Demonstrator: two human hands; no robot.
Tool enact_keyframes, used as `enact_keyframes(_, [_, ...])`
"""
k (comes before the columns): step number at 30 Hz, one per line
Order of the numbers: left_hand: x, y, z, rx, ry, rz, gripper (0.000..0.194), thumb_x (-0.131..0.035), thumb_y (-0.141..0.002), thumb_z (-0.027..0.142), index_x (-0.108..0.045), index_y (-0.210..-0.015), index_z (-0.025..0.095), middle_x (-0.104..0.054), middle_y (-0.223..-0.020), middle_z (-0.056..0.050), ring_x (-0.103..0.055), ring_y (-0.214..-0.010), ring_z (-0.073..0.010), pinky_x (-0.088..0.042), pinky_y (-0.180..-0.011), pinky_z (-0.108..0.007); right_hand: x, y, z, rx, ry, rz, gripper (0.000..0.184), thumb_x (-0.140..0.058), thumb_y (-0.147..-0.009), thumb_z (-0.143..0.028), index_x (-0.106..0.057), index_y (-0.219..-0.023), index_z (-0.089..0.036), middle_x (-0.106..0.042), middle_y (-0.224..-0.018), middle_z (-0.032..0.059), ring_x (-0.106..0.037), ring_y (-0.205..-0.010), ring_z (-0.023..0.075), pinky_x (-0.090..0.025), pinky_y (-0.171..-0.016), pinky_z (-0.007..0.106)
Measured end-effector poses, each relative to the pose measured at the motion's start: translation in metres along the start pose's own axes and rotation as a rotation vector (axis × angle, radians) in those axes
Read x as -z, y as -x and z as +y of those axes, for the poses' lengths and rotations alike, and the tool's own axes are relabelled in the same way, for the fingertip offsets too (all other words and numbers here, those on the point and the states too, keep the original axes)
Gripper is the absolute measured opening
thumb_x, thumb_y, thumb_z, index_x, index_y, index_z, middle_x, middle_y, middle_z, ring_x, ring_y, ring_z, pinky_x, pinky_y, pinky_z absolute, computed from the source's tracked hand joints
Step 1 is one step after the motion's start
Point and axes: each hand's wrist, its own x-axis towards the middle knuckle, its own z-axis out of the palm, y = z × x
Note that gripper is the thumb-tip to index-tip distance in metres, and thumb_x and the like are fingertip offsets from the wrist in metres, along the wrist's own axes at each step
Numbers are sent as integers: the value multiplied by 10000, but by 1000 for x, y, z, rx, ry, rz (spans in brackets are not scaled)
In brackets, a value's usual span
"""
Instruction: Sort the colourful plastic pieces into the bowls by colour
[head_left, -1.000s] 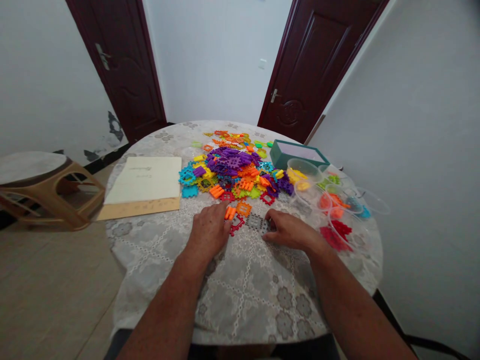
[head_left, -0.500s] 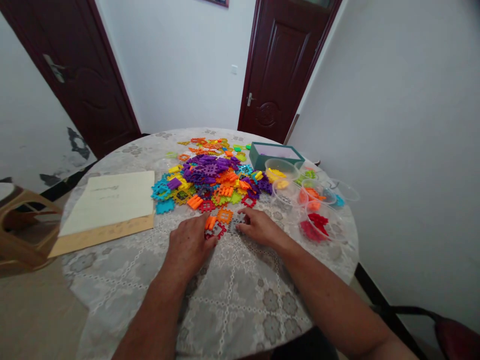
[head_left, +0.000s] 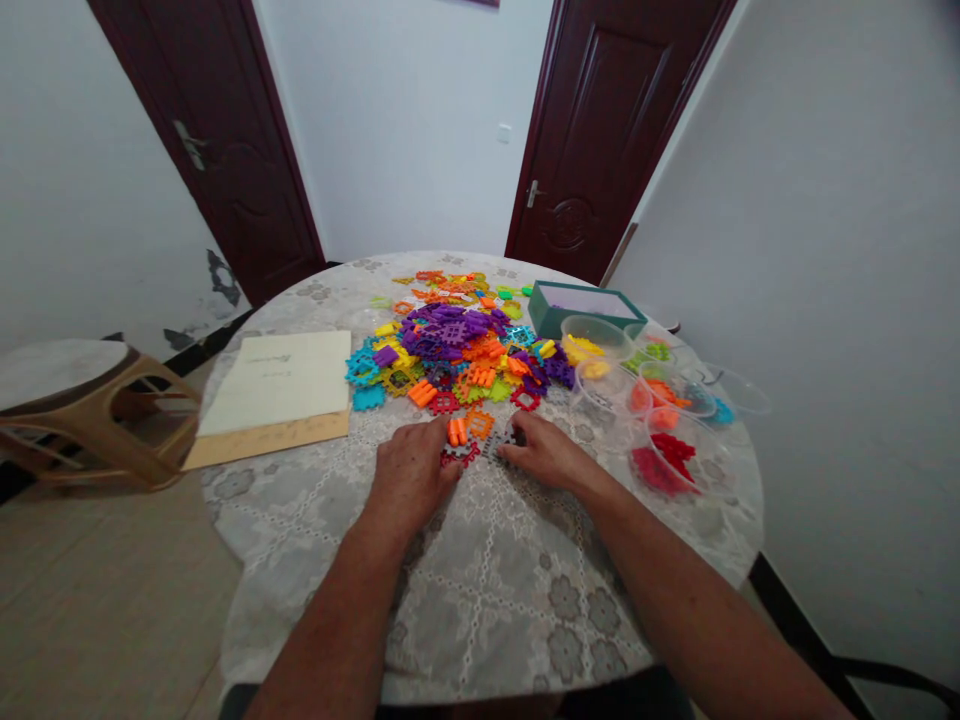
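Note:
My left hand [head_left: 416,472] rests on the cloth with its fingers curled round the left side of a red notched plastic building piece [head_left: 470,456]. Against its fingertips stands an orange ridged piece [head_left: 457,432]. My right hand [head_left: 551,452] grips a grey notched building piece [head_left: 493,446] between thumb and fingers, low over the table. An orange square building piece with a windowed middle [head_left: 480,424] lies between and just beyond the hands. Behind them spreads a heap of purple, blue, yellow and orange pieces [head_left: 450,335].
Clear plastic bowls [head_left: 600,385] with sorted pieces stand at the right, red pieces [head_left: 664,462] in the nearest. A green box [head_left: 551,318] sits behind them. An open pad of paper [head_left: 289,375] lies at the left of the round table. A wooden stool [head_left: 112,400] stands beyond it.
The whole view has swung left, so the table and hands appear further right. Both hands keep nearly the same place by the red and grey pieces.

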Motion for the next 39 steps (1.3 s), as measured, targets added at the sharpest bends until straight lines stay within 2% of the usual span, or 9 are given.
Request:
enact_keyframes(5, [-2, 0, -1, -8, 8, 18, 572, -706, -884, 325, -544, -1428, 250, -705, -1320, -112, -598, -1263, -322, -455, -1003, -438, -2, 3, -2, -24, -185, -56, 442, -759, -835, -270, -641, -1255, -198, -626, -862, -22, -571, -752, 152, -390, -680, 265])
enact_keyframes(9, [-1, 1, -1, -13, 16, 21, 542, -708, -883, 327, -561, -1401, 262, -712, -1294, -107, -602, -1254, -317, -456, -999, -434, 0, 4, -6, 9, -89, -94, 237, -733, -841, -252, -718, -1070, -198, -631, -813, -13, -562, -741, 154, -380, -670, 262])
enact_keyframes(13, [2, 3, 2, -2, -1, 12, 481, -694, -894, 322, -587, -1357, 251, -723, -1256, -110, -618, -1218, -309, -459, -993, -423, 1, 7, -9, 53, -6, -58, 162, -724, -853, -283, -708, -978, -179, -685, -920, 43, -596, -813, 181, -403, -712, 275])
enact_keyframes(20, [0, 6, 5, -31, -16, 16, 640, -711, -881, 424, -513, -1465, 253, -682, -1327, -113, -564, -1287, -334, -428, -1061, -450, 2, 14, -13, 32, 46, -71, 401, -703, -888, -316, -652, -1253, -158, -718, -1151, 127, -656, -995, 245, -452, -866, 334])
enact_keyframes(25, [-2, 9, 13, -4, -39, -2, 756, -755, -839, 483, -478, -1505, 256, -633, -1385, -135, -523, -1328, -352, -402, -1091, -465, 1, 15, -17, 42, 1, -95, 248, -739, -858, -307, -669, -1067, -194, -716, -1020, 62, -628, -904, 210, -427, -787, 303])
enact_keyframes(29, [-2, 9, 15, -6, -42, -2, 793, -741, -853, 515, -445, -1533, 234, -625, -1392, -151, -524, -1323, -354, -400, -1087, -458, 0, 18, -22, 39, -137, -97, 260, -763, -812, -300, -592, -989, -217, -665, -918, -12, -571, -798, 166, -389, -688, 266])
enact_keyframes(32, [-3, 8, 13, -13, -53, 0, 754, -699, -885, 533, -451, -1529, 232, -632, -1385, -149, -530, -1310, -353, -406, -1069, -453, 3, 20, -27, 99, -194, -112, 233, -752, -812, -272, -582, -964, -222, -649, -896, -28, -571, -799, 159, -392, -689, 258])
enact_keyframes(35, [-3, 7, 10, -22, -65, -3, 724, -692, -892, 487, -450, -1534, 258, -636, -1388, -134, -534, -1304, -348, -412, -1050, -445, 16, 19, -28, 93, -199, 28, 210, -699, -876, -284, -624, -1066, -233, -671, -942, -7, -606, -829, 173, -429, -728, 274])
enact_keyframes(39, [-2, 6, 9, -45, -62, -15, 691, -672, -909, 425, -444, -1548, 291, -636, -1399, -111, -534, -1306, -340, -410, -1046, -448, 47, 14, -10, 81, -68, 514, 205, -614, -943, -290, -650, -1132, -218, -689, -1062, 75, -631, -968, 231, -475, -894, 349])
